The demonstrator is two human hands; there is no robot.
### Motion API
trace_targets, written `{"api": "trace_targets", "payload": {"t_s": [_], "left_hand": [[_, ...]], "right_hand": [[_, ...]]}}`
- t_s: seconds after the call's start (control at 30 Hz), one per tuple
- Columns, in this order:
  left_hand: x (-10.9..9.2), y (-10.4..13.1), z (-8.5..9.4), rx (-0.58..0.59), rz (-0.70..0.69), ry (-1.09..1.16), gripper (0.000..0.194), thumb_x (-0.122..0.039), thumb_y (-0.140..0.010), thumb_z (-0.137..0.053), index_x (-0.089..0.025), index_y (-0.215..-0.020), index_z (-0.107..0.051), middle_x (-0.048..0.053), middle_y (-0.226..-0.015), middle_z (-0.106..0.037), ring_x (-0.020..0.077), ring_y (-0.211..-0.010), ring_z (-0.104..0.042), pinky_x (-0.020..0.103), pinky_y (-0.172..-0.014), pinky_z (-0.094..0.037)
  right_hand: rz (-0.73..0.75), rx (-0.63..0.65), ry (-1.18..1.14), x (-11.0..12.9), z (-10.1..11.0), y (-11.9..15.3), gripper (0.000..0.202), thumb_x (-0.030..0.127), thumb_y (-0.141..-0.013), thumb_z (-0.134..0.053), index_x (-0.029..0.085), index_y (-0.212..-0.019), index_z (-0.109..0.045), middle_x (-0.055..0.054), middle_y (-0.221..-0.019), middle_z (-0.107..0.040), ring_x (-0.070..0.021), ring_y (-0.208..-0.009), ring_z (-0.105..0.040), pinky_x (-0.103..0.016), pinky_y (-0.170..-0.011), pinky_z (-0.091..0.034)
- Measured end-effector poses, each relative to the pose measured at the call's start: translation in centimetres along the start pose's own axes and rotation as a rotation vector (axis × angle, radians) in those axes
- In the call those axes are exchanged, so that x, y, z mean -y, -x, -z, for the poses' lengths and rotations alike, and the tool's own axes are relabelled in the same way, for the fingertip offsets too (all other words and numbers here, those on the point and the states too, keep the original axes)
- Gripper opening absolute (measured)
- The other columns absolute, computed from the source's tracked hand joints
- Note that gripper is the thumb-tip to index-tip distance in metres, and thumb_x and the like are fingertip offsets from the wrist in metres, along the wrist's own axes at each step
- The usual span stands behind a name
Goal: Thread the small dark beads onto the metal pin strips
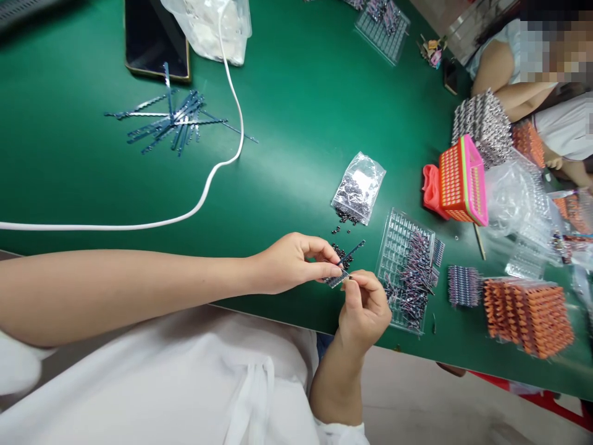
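As left hand (291, 266) pinches dark strip (355, 250) | long axis diagonal | pointing up-right

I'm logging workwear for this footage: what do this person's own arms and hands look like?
The left hand and right hand are ungloved, with no jewellery visible. Plain white sleeves leave both forearms uncovered.

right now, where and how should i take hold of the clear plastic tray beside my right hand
On the clear plastic tray, the far part of the left rim looks best, coming from the left: cells there look bare, while loose thin pieces heap the right half. Keep it level, since that half is likely heavier.
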State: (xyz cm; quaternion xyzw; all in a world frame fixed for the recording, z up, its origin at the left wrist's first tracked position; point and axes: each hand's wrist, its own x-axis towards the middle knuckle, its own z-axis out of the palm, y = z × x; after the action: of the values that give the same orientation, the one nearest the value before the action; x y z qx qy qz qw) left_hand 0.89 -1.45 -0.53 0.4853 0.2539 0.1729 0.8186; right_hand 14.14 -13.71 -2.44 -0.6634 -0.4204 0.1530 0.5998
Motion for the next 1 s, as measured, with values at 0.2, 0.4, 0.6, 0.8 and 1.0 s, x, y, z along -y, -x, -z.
{"api": "trace_targets", "payload": {"t_s": [0.2, 0.4, 0.6, 0.8, 1.0], "left_hand": [[-0.06, 0.11, 0.01, -0.003, -0.044, -0.056, 0.011, -0.024, -0.079, -0.073, -0.015, -0.085, -0.072, 0.002, -0.079, -0.073, 0.0129, -0.074, -0.066, 0.026, -0.071, -0.054], [-0.16, 0.17, 0.05, -0.011, -0.066, -0.137, 0.012, -0.027, -0.08, -0.073, -0.015, -0.085, -0.073, 0.003, -0.081, -0.074, 0.0142, -0.077, -0.067, 0.027, -0.071, -0.053], [-0.38, 0.22, 0.12, -0.008, -0.077, -0.2, 0.015, -0.029, -0.081, -0.071, -0.015, -0.085, -0.073, 0.004, -0.081, -0.075, 0.0145, -0.075, -0.067, 0.026, -0.069, -0.052], [-0.48, 0.29, 0.23, -0.013, -0.082, -0.244, 0.015, -0.03, -0.082, -0.071, -0.015, -0.085, -0.073, 0.002, -0.08, -0.075, 0.012, -0.071, -0.065, 0.023, -0.065, -0.049], [-0.71, 0.35, 0.35, -0.005, -0.125, -0.363, 0.016, -0.03, -0.083, -0.068, -0.016, -0.086, -0.074, 0.002, -0.082, -0.075, 0.0127, -0.072, -0.064, 0.022, -0.063, -0.048]], "right_hand": [[-0.006, 0.005, -0.008, 0.15, -0.05, 0.03, 0.004, 0.02, -0.086, -0.066, 0.02, -0.083, -0.063, 0.0, -0.075, -0.059, -0.0126, -0.07, -0.057, -0.026, -0.06, -0.047], [-0.012, 0.025, 0.041, 0.29, 0.04, -0.01, 0.008, 0.023, -0.087, -0.065, 0.019, -0.081, -0.062, 0.0, -0.074, -0.058, -0.0126, -0.069, -0.057, -0.026, -0.06, -0.048], [0.021, 0.025, 0.03, 0.15, -0.04, -0.02, 0.005, 0.02, -0.087, -0.066, 0.019, -0.083, -0.062, 0.001, -0.073, -0.058, -0.0127, -0.07, -0.056, -0.027, -0.06, -0.048], [0.066, 0.029, 0.055, 0.14, -0.07, -0.09, 0.004, 0.02, -0.087, -0.066, 0.02, -0.084, -0.063, 0.001, -0.073, -0.059, -0.0132, -0.069, -0.058, -0.029, -0.06, -0.049], [0.083, 0.032, 0.082, 0.14, -0.03, -0.07, 0.004, 0.02, -0.086, -0.067, 0.02, -0.084, -0.063, 0.0, -0.074, -0.06, -0.0138, -0.07, -0.059, -0.029, -0.061, -0.049]]}}
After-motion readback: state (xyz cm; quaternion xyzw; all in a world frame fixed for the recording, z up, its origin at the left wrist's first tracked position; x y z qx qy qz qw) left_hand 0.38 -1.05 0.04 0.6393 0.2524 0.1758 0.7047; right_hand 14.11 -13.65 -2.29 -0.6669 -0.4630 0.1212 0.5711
